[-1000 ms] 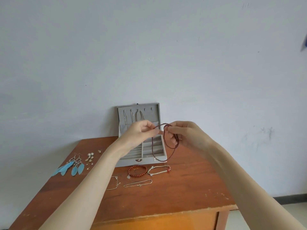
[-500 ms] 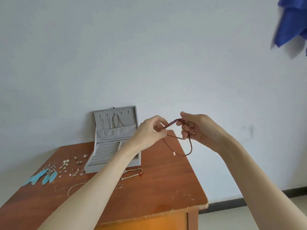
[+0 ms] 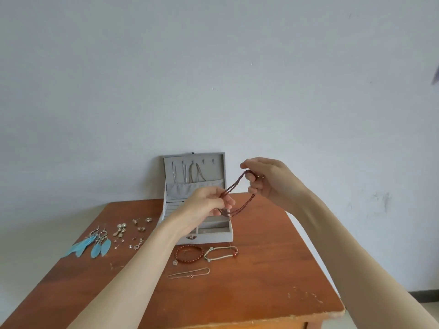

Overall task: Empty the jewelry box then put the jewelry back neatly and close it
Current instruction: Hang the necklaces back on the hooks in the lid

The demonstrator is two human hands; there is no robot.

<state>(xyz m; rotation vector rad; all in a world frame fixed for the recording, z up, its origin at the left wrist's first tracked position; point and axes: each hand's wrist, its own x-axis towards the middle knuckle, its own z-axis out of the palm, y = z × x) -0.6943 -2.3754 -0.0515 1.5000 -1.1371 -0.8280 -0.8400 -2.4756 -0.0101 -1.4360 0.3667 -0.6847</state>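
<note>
A person's two bare hands hold a long strand of small dark red beads (image 3: pixel 234 184) in the air above an open grey velvet jewelry box (image 3: pixel 209 235) at the back of a reddish-brown wooden desk (image 3: pixel 261 281). The left hand (image 3: pixel 202 207) pinches the strand between thumb and fingertips, its grip clamped on the beads. The right hand (image 3: pixel 270 179), higher and to the right of it, curls its fingers round the strand's other end, also clamped on the beads. Between the two grips the strand runs taut as a doubled line, and a loop sags below the right hand, over the box.

The box lid stands upright behind the left hand, thin silver chains (image 3: pixel 190 174) hanging on its lining. In front of the box, below the left grip, lie a round red bead bracelet (image 3: pixel 190 254), a pale green cord bracelet with red beads (image 3: pixel 221 252) and a thin silver chain (image 3: pixel 188 274). Far left of the left grip lie turquoise feather earrings (image 3: pixel 92 244), with small silver earrings (image 3: pixel 133 231) scattered between them and the box.
</note>
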